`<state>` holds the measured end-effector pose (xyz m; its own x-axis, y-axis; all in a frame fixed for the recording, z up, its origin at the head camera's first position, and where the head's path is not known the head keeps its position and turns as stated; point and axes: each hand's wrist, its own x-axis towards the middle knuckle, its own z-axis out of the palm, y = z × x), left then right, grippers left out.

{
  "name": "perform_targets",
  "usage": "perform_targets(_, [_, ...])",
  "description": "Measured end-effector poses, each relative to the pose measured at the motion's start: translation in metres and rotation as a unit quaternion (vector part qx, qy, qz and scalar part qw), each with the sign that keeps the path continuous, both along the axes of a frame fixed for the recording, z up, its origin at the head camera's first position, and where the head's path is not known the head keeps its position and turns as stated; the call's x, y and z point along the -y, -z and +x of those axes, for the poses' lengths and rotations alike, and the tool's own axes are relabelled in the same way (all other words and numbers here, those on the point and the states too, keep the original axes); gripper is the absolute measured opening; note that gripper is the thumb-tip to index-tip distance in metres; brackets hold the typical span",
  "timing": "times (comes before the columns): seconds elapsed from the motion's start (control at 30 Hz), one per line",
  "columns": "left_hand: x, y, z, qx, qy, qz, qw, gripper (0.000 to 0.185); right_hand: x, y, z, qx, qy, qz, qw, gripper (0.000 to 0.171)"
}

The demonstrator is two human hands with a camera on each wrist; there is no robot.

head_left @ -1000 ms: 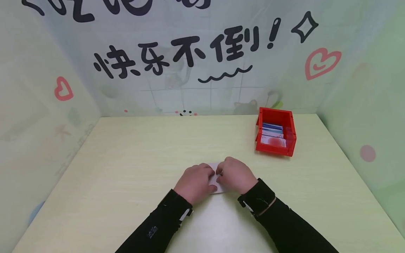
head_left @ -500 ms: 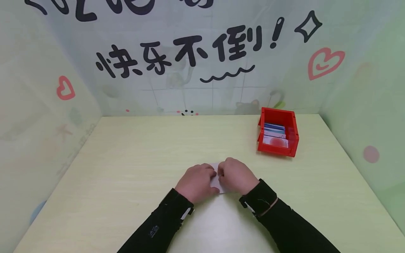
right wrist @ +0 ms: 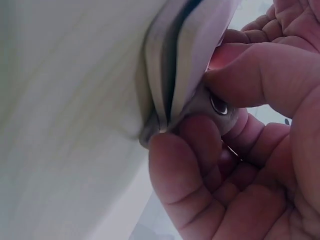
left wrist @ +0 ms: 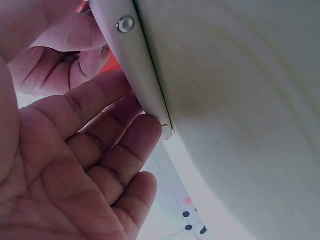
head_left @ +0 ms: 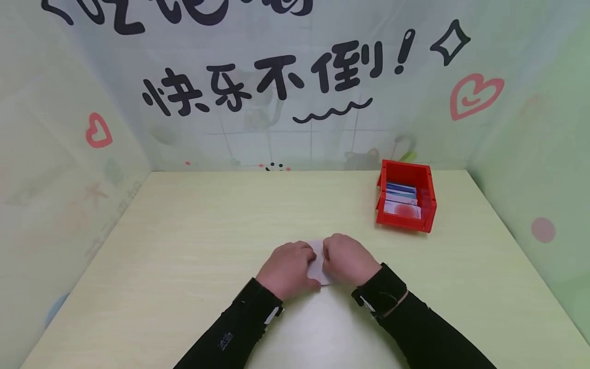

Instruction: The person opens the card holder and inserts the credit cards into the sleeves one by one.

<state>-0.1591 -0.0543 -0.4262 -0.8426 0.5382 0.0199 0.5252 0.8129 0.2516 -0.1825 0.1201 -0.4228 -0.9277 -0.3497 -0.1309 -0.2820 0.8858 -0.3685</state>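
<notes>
A small pale pinkish wallet (head_left: pixel 317 271) lies on the table between my two hands in the head view. My left hand (head_left: pixel 286 269) is at its left side, the fingertips resting along the edge near a round metal snap (left wrist: pixel 125 24) in the left wrist view, with the little finger apart from it. My right hand (head_left: pixel 349 259) is at the opposite side. In the right wrist view, its thumb and fingers pinch a grey strap (right wrist: pixel 202 107) bearing a snap. Two cover layers (right wrist: pixel 187 60) stand slightly parted beside the strap, with a dark gap between.
Back right on the pale wooden table (head_left: pixel 221 210) stands a red bin (head_left: pixel 404 223) holding several cards (head_left: pixel 400 197). A printed cloth wall (head_left: pixel 258 118) rises behind the table, and similar walls enclose both sides.
My right hand has shifted slightly right, and its fingers have drawn in, uncovering more of the wallet's top. My left hand stays at the left edge. The head view has moved slightly.
</notes>
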Motion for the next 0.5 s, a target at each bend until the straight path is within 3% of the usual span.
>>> perform_targets(0.17, [-0.001,-0.001,0.0,0.003,-0.005,0.0,1.0,0.048,-0.005,0.0,0.0,0.007,0.0,-0.008,1.0,0.013])
perform_targets(0.37, [-0.002,-0.001,-0.001,0.002,-0.009,-0.012,0.9999,0.043,-0.016,-0.004,-0.001,0.049,0.023,-0.014,0.998,0.008])
perform_targets(0.5, [-0.005,0.0,-0.001,-0.005,-0.015,-0.02,0.9997,0.05,-0.023,-0.006,-0.001,0.061,0.026,-0.014,0.998,0.007])
